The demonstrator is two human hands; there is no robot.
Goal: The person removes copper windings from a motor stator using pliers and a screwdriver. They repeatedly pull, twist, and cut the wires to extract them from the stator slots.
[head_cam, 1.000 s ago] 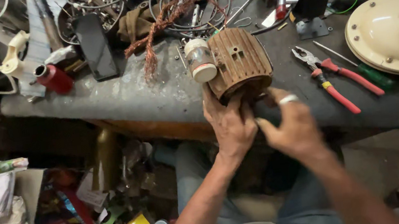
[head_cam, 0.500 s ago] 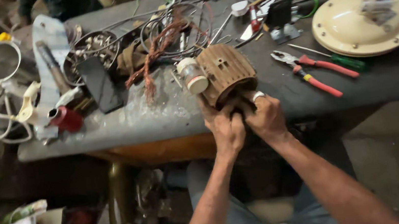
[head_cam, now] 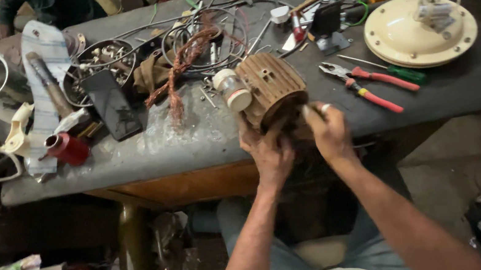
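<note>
- the ribbed brown motor body [head_cam: 271, 87] stands at the near edge of the grey workbench [head_cam: 470, 92], tilted, its open end turned to the person.
- the left hand [head_cam: 267, 147] grasps its lower rim from below; the right hand [head_cam: 328, 129], with a ring, presses fingers at the opening. whether these fingers pinch something inside i cannot tell, it is dark there.
- compared with a second ago, both hands sit closer together on the rim, and the body looks more tipped up; the work seems now at the inside.
- a small white jar [head_cam: 233, 89] touches the motor's left side.
- red-handled pliers [head_cam: 364, 84] lie just right; a cream round cover [head_cam: 419, 31] farther right.
- twisted copper wire [head_cam: 181, 62] lies behind.
</note>
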